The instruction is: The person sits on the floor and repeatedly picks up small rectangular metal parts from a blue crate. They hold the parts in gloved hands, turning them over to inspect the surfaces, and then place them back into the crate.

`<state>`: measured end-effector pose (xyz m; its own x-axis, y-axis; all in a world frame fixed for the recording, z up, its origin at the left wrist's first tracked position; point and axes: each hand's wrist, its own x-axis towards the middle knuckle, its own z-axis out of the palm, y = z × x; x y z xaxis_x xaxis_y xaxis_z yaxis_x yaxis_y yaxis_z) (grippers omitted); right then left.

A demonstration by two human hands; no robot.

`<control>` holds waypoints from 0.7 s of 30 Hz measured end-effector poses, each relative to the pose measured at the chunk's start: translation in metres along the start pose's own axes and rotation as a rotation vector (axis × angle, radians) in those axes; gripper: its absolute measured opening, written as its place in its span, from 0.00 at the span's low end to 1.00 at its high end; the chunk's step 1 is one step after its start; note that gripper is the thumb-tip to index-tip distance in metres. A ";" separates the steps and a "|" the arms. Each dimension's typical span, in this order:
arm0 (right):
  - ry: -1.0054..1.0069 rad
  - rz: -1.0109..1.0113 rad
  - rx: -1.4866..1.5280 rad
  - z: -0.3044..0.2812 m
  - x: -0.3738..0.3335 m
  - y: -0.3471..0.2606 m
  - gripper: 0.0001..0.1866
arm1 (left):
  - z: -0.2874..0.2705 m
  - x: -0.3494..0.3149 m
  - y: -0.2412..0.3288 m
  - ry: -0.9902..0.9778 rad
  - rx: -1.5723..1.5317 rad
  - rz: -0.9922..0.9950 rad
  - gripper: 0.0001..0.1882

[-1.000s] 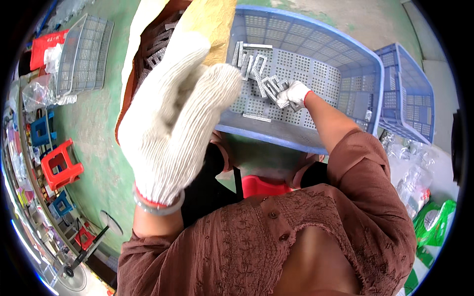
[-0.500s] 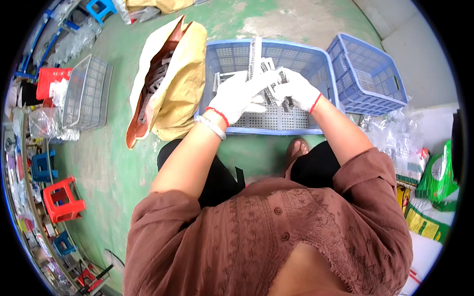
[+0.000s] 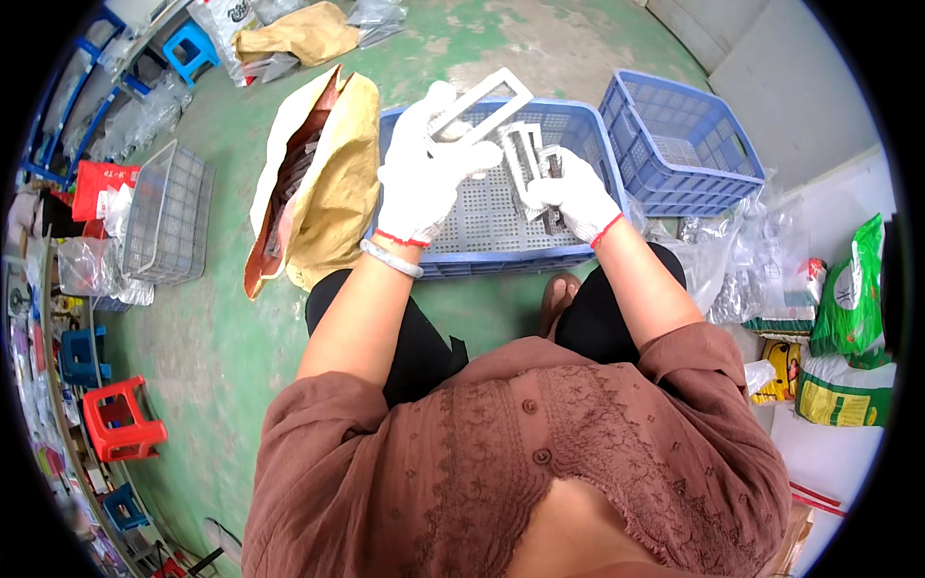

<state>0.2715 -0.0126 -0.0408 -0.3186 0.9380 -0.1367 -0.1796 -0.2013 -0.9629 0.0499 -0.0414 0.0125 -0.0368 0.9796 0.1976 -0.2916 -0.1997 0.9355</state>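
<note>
My left hand (image 3: 421, 173), in a white knitted glove with a red cuff, grips a white rectangular frame (image 3: 518, 93) with an open middle, raised over the blue plastic crate (image 3: 443, 264). My right hand (image 3: 576, 197), gloved the same way, is closed on several similar narrow frames (image 3: 523, 159), some with dark patterned faces. They stand bunched together above the crate's perforated floor. Left of the crate, a tan woven sack (image 3: 339, 193) gapes open, with many greyish pieces (image 3: 295, 183) heaped inside.
A second blue crate (image 3: 679, 144) stands at the right, beside clear plastic bags (image 3: 747, 260) and a green bag (image 3: 853, 289). At the left are a grey mesh crate (image 3: 171, 217), a red stool (image 3: 125, 421) and shelving. Another tan sack (image 3: 299, 37) lies at the back.
My left hand has moved left and up, lifting one white frame away from the bunch. My right hand still holds the others, slightly lower in view. The whole view has shifted a little.
</note>
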 end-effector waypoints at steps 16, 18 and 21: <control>-0.475 -0.135 0.811 0.013 0.008 -0.019 0.27 | -0.008 -0.007 0.006 -0.101 0.448 0.320 0.52; -0.430 -0.116 0.788 0.013 0.003 -0.026 0.33 | -0.005 -0.010 0.002 -0.064 0.367 0.159 0.54; -0.492 -0.166 0.762 0.004 0.008 -0.021 0.34 | 0.002 -0.012 0.005 -0.032 0.280 -0.019 0.56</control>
<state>0.2691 -0.0016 -0.0204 -0.5620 0.7811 0.2722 -0.7675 -0.3697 -0.5236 0.0505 -0.0545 0.0148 -0.0024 0.9828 0.1844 -0.0165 -0.1845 0.9827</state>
